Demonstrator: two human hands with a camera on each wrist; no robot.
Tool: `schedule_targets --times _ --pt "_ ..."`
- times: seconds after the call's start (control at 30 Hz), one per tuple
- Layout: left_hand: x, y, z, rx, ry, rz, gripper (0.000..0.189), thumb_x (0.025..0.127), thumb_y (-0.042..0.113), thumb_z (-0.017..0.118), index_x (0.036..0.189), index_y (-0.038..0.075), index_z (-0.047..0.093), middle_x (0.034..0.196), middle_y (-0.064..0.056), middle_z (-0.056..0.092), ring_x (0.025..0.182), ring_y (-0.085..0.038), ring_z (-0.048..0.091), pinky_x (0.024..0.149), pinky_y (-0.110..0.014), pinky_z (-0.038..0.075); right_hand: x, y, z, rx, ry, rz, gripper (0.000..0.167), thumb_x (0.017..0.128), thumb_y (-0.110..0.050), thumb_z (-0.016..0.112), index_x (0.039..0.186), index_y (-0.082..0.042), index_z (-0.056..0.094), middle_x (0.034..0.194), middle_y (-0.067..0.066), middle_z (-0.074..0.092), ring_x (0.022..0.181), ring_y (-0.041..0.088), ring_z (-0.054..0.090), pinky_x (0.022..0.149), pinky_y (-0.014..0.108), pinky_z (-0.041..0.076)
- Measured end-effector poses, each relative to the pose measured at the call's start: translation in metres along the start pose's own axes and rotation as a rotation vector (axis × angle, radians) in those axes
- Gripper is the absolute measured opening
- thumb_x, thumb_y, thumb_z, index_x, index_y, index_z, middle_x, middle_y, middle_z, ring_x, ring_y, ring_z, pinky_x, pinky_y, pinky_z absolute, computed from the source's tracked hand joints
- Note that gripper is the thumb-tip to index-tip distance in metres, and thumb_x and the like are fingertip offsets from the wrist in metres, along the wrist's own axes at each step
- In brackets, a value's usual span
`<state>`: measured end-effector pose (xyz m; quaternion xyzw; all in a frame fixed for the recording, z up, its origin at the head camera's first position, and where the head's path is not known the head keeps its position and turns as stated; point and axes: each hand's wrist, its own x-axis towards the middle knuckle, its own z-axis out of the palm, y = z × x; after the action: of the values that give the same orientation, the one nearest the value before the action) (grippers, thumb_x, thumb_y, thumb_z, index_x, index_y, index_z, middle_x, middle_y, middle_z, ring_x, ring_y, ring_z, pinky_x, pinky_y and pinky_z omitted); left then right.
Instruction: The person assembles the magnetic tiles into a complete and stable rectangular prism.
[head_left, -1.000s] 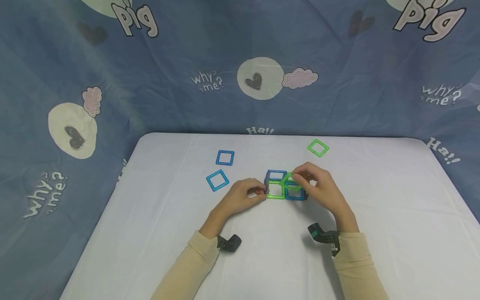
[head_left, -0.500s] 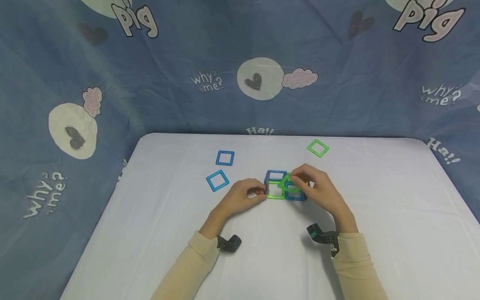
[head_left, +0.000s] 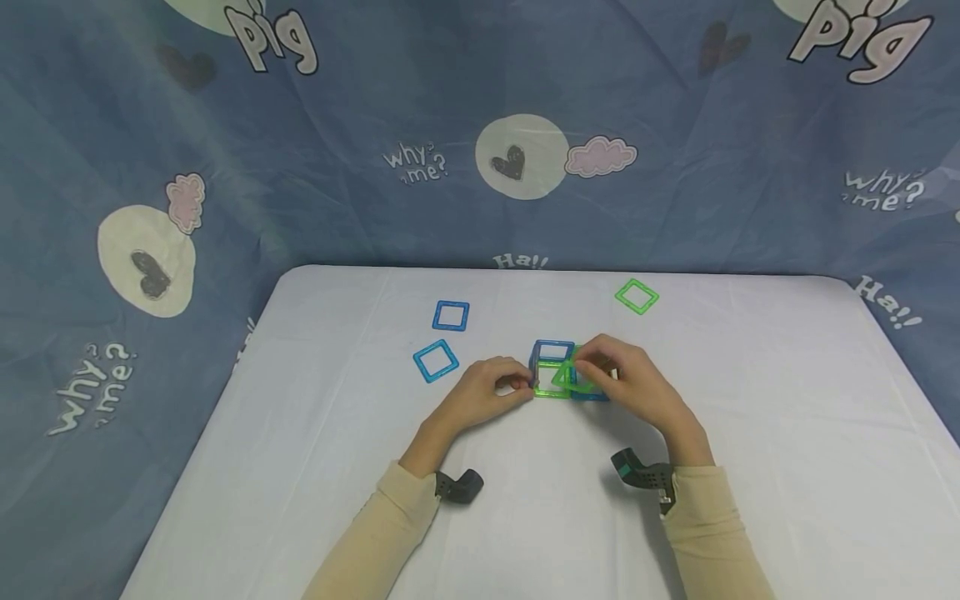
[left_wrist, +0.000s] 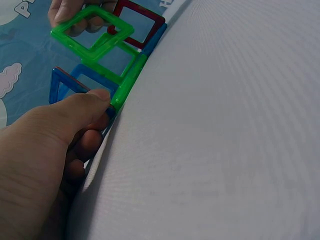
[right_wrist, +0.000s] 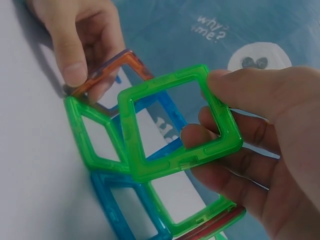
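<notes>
In the head view, a small structure of square magnetic tiles stands mid-table, with a blue tile (head_left: 555, 342) at its back and a green tile (head_left: 551, 395) at its front left. My left hand (head_left: 491, 387) pinches an upright tile at the structure's left end, which looks orange-red (right_wrist: 100, 80) in the right wrist view. Between thumb and fingers, my right hand (head_left: 633, 379) holds a green square magnetic tile (right_wrist: 165, 80), tilted over the structure. A blue tile (right_wrist: 115, 215) and a red-edged one (right_wrist: 212, 223) sit at the structure's right part, partly behind my right hand in the head view.
Two loose blue tiles, one (head_left: 451, 303) farther back and one (head_left: 421, 369) nearer, lie left of the structure. A loose green tile (head_left: 627, 305) is near the back edge of the white-covered table (head_left: 525, 517). Behind hangs a blue printed cloth (head_left: 337, 208).
My right hand has shifted left and slightly toward me, carrying the green tile further over the structure's front left. The left hand stays in place.
</notes>
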<state>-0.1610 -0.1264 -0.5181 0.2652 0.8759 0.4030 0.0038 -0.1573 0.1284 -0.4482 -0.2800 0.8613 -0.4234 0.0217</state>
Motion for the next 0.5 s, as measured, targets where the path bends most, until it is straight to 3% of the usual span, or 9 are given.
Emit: schedule_targets --times 0.2,0.5 --pt "0.0000 0.0002 -0.0004 -0.006 -0.004 0.001 0.021 0.085 0.027 0.070 0.104 0.021 0.068 0.092 0.012 0.065 0.085 0.000 0.057 0.086 -0.021 0.051 0.0012 0.0002 0.0019 -0.049 0.004 -0.028 0.012 0.092 -0.023 0.061 0.102 -0.017 0.063 0.095 -0.005 0.066 0.083 0.005 0.060 0.071 0.025 0.050" --pt "0.0004 0.0008 -0.0010 -0.017 -0.005 0.017 0.020 0.085 0.025 0.071 0.104 0.019 0.068 0.091 0.010 0.066 0.084 -0.002 0.058 0.084 -0.022 0.051 0.0031 0.0021 0.0048 -0.118 0.002 -0.061 0.010 0.090 -0.018 0.064 0.099 -0.017 0.066 0.094 -0.007 0.067 0.088 0.009 0.063 0.080 0.038 0.052"
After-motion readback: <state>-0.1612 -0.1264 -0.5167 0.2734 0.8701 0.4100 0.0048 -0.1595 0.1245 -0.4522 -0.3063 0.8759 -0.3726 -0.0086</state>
